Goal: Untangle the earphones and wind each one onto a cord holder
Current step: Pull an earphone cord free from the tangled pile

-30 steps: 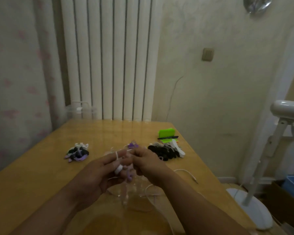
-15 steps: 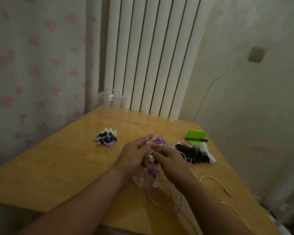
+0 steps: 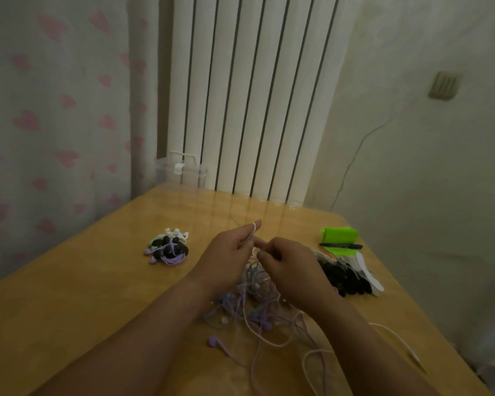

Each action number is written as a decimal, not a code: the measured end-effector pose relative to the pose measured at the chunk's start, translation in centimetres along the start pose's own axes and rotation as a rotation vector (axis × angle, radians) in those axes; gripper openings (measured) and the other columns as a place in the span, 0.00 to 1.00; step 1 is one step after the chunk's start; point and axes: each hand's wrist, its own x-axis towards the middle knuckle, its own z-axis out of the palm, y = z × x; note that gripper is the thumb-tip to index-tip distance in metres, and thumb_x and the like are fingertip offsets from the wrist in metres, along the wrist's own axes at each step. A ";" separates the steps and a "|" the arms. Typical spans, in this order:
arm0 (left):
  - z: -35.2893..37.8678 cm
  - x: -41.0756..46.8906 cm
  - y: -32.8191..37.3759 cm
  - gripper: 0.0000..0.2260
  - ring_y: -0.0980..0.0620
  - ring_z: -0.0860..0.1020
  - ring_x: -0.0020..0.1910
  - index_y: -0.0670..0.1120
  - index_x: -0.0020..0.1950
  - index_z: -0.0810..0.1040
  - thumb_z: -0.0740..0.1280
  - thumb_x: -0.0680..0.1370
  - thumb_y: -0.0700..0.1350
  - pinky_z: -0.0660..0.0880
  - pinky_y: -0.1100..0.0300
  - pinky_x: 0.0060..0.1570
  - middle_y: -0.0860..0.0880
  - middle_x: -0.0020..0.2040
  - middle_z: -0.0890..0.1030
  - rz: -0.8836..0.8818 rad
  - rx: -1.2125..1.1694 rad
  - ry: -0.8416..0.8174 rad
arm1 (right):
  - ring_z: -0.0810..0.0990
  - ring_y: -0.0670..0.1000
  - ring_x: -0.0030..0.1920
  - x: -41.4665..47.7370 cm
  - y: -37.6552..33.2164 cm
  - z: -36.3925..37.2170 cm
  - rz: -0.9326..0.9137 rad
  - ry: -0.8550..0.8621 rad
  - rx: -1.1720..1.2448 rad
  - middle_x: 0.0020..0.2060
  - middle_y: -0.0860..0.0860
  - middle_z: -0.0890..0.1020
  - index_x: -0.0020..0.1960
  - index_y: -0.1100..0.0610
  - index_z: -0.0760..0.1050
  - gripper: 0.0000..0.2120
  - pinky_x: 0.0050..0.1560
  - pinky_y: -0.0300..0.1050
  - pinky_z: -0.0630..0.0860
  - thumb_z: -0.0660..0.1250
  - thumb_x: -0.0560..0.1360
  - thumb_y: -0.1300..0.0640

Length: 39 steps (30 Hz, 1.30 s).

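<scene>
Closest to the person, loose loops of cord lie on the table (image 3: 69, 310), and one purple earbud (image 3: 216, 342) sits alone on the wood. A thin white wire (image 3: 395, 335) trails off to the right edge.

A bit further in is the tangle (image 3: 255, 304), a messy heap of purple and white earphones. It lies right under the two hands and a little toward the person.

Above it, the left hand (image 3: 226, 258) holds a white cord (image 3: 252, 235). The cord goes round the tip of its pointing finger, which sticks out away from the person. The right hand (image 3: 292, 267) is just beside it, with its fingers bent in, pinching the same cord lower down. So the cord runs from the far fingertip back and down into the tangle. I think any pull has to go up and away from the heap to get this one free.

Further out, a small pile of wound earphones (image 3: 167, 248) lies to the left of the left hand. A pile of black cord holders (image 3: 346, 277) lies just to the right of the right hand, so that hand is nearer to pick one up.

Behind those are a green thing (image 3: 339, 234) and a black pen (image 3: 340, 246). At the far edge stands a clear box (image 3: 180, 170), against the white radiator (image 3: 249, 95).
</scene>
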 end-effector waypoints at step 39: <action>-1.6 -2.2 1.9 0.19 0.53 0.65 0.26 0.53 0.74 0.77 0.64 0.85 0.38 0.81 0.57 0.43 0.43 0.36 0.80 -0.018 -0.363 -0.282 | 0.68 0.47 0.29 -1.7 2.0 -0.7 0.096 -0.078 0.589 0.30 0.50 0.75 0.47 0.54 0.82 0.14 0.30 0.43 0.66 0.64 0.84 0.46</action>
